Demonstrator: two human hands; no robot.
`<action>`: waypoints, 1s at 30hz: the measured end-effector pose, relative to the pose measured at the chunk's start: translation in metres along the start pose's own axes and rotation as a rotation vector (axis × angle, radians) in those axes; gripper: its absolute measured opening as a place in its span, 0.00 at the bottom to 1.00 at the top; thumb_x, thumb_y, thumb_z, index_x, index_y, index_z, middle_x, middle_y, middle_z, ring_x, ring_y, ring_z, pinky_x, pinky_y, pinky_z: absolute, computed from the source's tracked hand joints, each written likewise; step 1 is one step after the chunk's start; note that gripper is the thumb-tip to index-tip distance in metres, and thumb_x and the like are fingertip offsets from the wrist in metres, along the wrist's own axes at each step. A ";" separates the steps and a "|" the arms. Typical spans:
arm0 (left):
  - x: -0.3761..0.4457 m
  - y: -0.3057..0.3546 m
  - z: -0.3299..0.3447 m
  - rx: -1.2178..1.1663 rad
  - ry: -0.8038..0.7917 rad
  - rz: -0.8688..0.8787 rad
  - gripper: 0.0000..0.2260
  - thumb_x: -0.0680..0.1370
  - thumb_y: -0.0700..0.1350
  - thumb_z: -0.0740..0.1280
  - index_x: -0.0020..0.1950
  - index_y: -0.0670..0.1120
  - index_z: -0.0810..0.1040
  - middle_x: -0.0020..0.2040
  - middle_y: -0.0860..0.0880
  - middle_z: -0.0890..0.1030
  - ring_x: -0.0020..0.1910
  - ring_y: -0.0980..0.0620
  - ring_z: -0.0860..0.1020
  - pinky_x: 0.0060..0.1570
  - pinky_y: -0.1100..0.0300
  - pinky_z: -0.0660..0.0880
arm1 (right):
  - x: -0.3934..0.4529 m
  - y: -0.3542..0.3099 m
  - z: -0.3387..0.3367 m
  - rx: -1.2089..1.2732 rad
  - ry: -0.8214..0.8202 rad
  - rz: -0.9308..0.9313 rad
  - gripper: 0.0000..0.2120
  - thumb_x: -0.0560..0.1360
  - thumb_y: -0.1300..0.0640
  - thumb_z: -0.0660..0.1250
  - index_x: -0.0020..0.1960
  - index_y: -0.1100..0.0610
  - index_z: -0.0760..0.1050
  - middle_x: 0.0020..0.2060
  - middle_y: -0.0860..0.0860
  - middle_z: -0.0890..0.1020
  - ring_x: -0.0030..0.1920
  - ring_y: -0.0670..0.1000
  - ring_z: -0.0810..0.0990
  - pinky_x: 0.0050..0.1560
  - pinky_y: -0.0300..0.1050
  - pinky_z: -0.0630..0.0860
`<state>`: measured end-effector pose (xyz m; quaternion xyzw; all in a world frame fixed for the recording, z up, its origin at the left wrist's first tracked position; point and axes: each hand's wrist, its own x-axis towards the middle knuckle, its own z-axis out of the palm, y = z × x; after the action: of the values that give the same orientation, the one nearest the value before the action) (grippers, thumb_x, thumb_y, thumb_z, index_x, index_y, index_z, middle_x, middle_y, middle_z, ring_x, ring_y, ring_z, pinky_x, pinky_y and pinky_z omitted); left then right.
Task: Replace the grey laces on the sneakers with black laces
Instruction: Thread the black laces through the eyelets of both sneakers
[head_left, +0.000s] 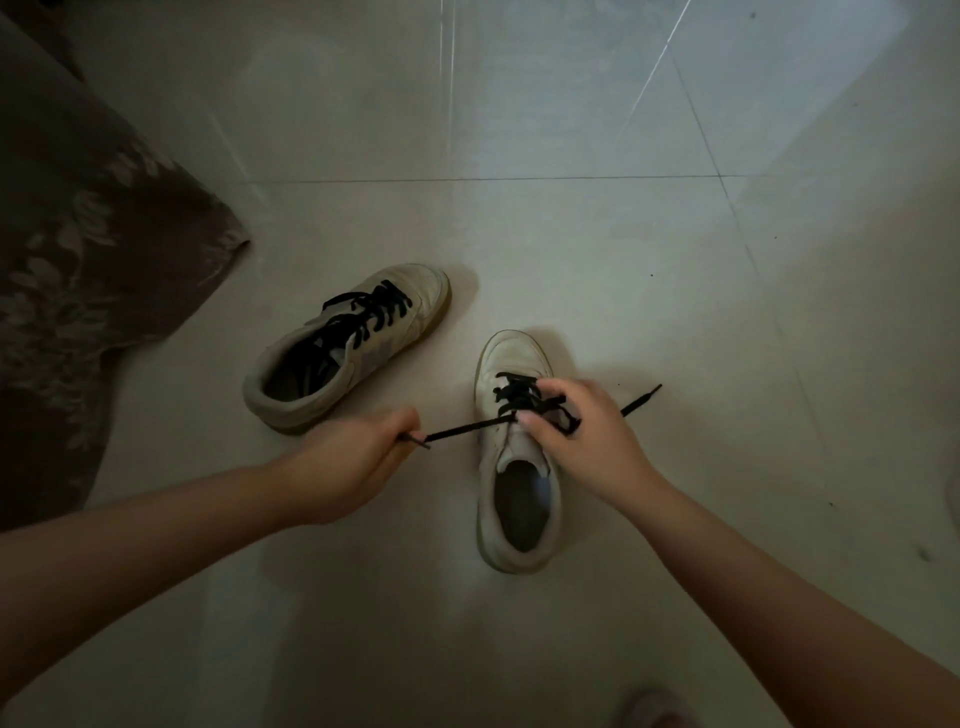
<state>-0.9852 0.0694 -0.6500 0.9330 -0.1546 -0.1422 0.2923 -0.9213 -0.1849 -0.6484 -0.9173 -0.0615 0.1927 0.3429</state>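
Note:
Two worn white sneakers stand on the tiled floor. The left sneaker (343, 348) lies angled, toe to the upper right, threaded with a black lace (371, 312). The right sneaker (517, 452) points away from me and carries a black lace (514, 395) across its lower eyelets. My left hand (348, 467) pinches one end of that lace (457, 430) and holds it taut to the left. My right hand (576, 436) rests over the sneaker's tongue, fingers curled on the laced part. The lace's other end (641, 399) lies on the floor beyond my right hand.
A dark patterned cloth (88, 270) hangs down at the left edge and reaches the floor. Pale floor tiles (571, 249) with grout lines surround the shoes. A blurred pale object (654, 709) shows at the bottom edge.

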 end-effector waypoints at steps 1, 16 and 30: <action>-0.005 -0.003 0.002 0.083 -0.077 -0.064 0.07 0.79 0.57 0.49 0.48 0.57 0.64 0.39 0.56 0.72 0.35 0.56 0.70 0.37 0.56 0.69 | -0.002 0.005 0.001 -0.006 0.000 0.007 0.25 0.71 0.46 0.71 0.65 0.53 0.73 0.59 0.50 0.73 0.61 0.46 0.71 0.58 0.32 0.63; 0.037 0.022 0.027 -0.065 -0.007 -0.131 0.21 0.76 0.61 0.60 0.57 0.47 0.76 0.52 0.49 0.77 0.53 0.52 0.74 0.54 0.56 0.72 | -0.013 0.033 -0.005 0.121 -0.097 0.108 0.15 0.77 0.45 0.62 0.44 0.58 0.75 0.38 0.52 0.80 0.40 0.50 0.78 0.42 0.45 0.72; 0.030 0.026 0.035 -1.114 -0.050 -0.683 0.13 0.82 0.38 0.55 0.38 0.42 0.71 0.52 0.41 0.81 0.49 0.44 0.82 0.47 0.56 0.81 | 0.010 0.033 -0.003 -0.248 -0.033 -0.378 0.05 0.77 0.59 0.64 0.50 0.54 0.77 0.48 0.45 0.77 0.46 0.49 0.76 0.43 0.43 0.73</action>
<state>-0.9757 0.0198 -0.6675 0.6347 0.2407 -0.3076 0.6667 -0.9114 -0.2096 -0.6712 -0.9214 -0.2610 0.1310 0.2564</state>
